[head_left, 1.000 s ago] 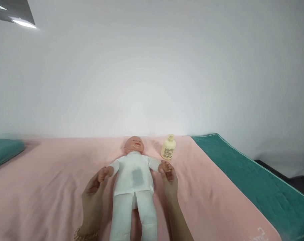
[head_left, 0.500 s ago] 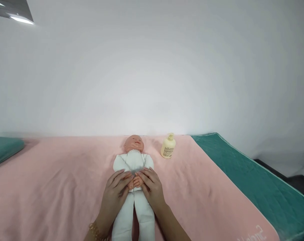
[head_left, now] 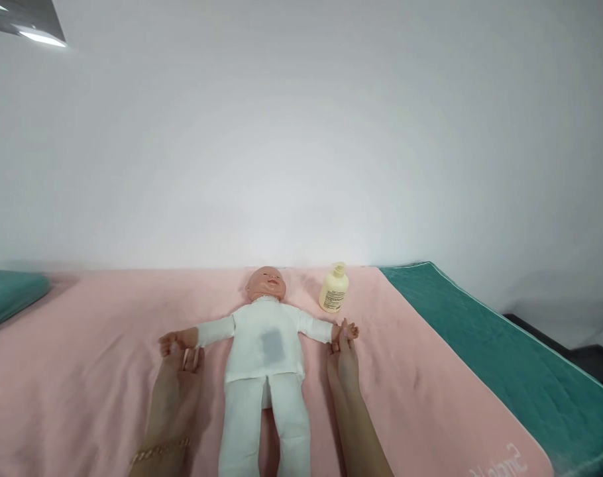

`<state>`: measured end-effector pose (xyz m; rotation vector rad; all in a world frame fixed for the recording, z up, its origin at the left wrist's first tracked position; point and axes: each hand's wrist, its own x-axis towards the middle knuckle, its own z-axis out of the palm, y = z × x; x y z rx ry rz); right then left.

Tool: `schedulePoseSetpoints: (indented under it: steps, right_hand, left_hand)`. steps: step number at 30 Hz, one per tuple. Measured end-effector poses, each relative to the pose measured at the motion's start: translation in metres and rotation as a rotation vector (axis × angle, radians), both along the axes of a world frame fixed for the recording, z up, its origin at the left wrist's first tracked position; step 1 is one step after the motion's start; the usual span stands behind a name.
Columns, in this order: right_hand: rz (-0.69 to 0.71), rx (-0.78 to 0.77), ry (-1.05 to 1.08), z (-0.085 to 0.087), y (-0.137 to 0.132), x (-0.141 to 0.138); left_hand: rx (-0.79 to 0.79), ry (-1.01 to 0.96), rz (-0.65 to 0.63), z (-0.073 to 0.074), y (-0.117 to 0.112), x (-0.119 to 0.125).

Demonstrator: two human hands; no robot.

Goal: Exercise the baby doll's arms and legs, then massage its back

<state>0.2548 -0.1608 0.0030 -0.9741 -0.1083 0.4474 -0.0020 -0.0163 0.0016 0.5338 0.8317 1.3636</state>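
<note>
A baby doll (head_left: pixel 249 338) in a white top and trousers lies on its back, both arms stretched out sideways. A grey patch marks the front of its top. My left hand (head_left: pixel 178 377) grips the doll's hand on the left side, thumb against it. On the other side my right hand (head_left: pixel 344 361) has the doll's other hand between thumb and fingers. A gold chain bracelet (head_left: pixel 161 449) circles my left wrist.
The doll rests on a pink sheet (head_left: pixel 97 384). A pale yellow pump bottle (head_left: pixel 334 289) stands upright right of its head. Green padding (head_left: pixel 495 344) shows at the right, and a green cushion (head_left: pixel 13 295) at the far left. A white wall (head_left: pixel 301 146) rises behind.
My hands have moved apart, carrying the doll's arms from folded over its belly to spread wide. The grey patch on its top has come into full view.
</note>
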Motion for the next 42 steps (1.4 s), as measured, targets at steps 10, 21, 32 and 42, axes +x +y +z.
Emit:
schedulePoseSetpoints:
  steps: [10, 21, 32, 42]
  right_hand:
    - [-0.052, 0.099, 0.170, -0.006, 0.004, 0.009]
    - [-0.046, -0.031, -0.177, 0.009, 0.001, -0.016]
    - [0.144, -0.199, -1.465, 0.002, 0.005, -0.056]
    - [0.061, -0.241, -1.681, 0.005, 0.010, -0.057]
  left_hand:
    - [-0.146, -0.317, 0.079, -0.006, 0.010, -0.003]
    - [0.317, 0.092, 0.103, 0.012, -0.019, 0.007]
    - [1.353, 1.069, -0.116, 0.004, -0.032, 0.017]
    - [1.425, 1.143, -0.122, 0.004, -0.035, 0.020]
